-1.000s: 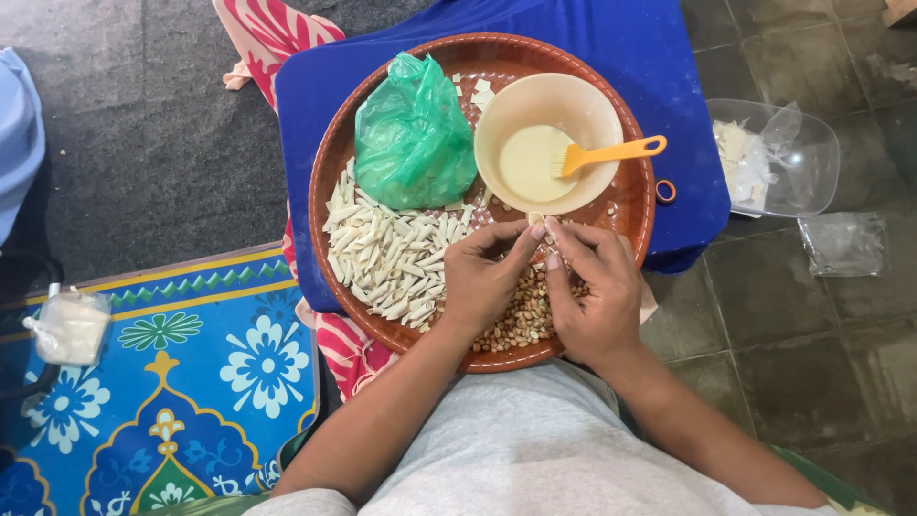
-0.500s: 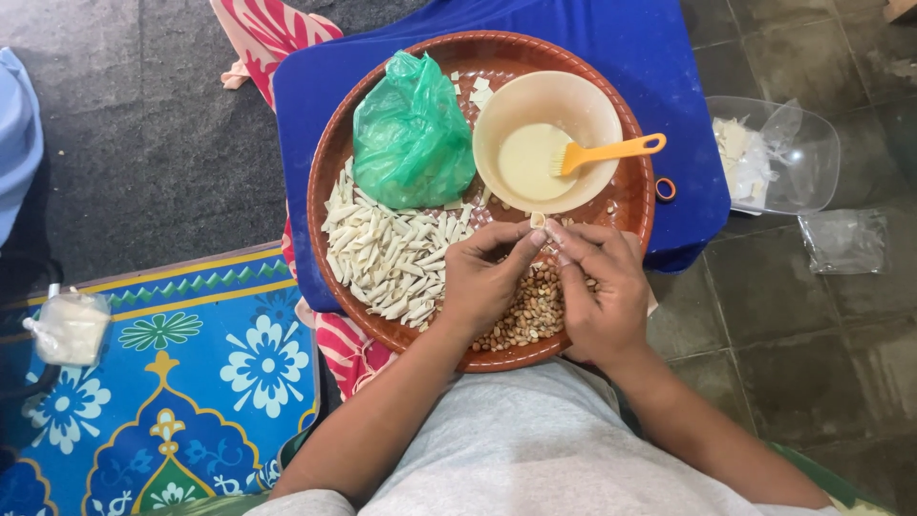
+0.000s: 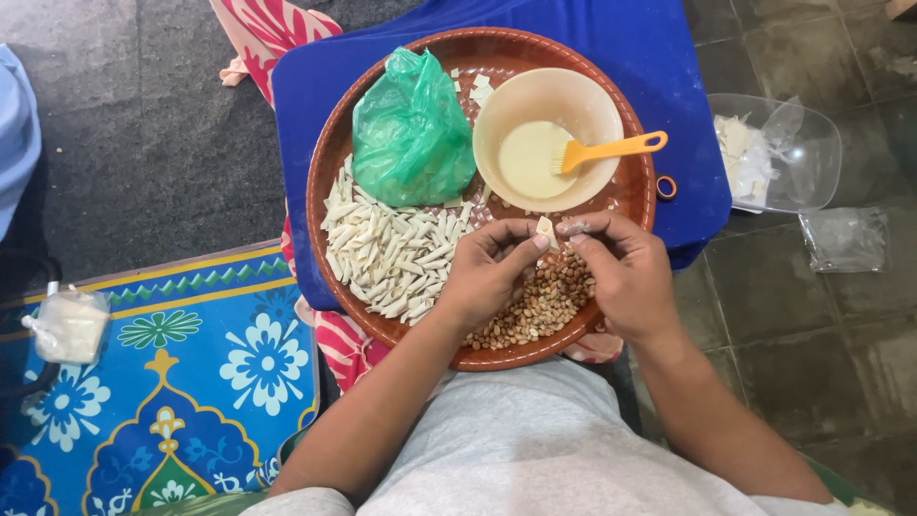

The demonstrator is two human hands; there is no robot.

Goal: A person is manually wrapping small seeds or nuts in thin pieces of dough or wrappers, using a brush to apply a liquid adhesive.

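Observation:
A round brown tray rests on a blue cushion in front of me. My left hand and my right hand meet over its near side, both pinching one small white dough piece between fingertips. Beneath the hands lies a heap of brown peanuts. A pile of small rolled white dough pieces covers the tray's left side.
On the tray stand a tied green plastic bag and a beige bowl of pale paste with an orange brush. A clear plastic container and a small bag lie on the tiled floor to the right. A blue patterned mat lies left.
Both hands have stayed over the peanuts, fingertips working together; the small white dough piece now shows held between them.

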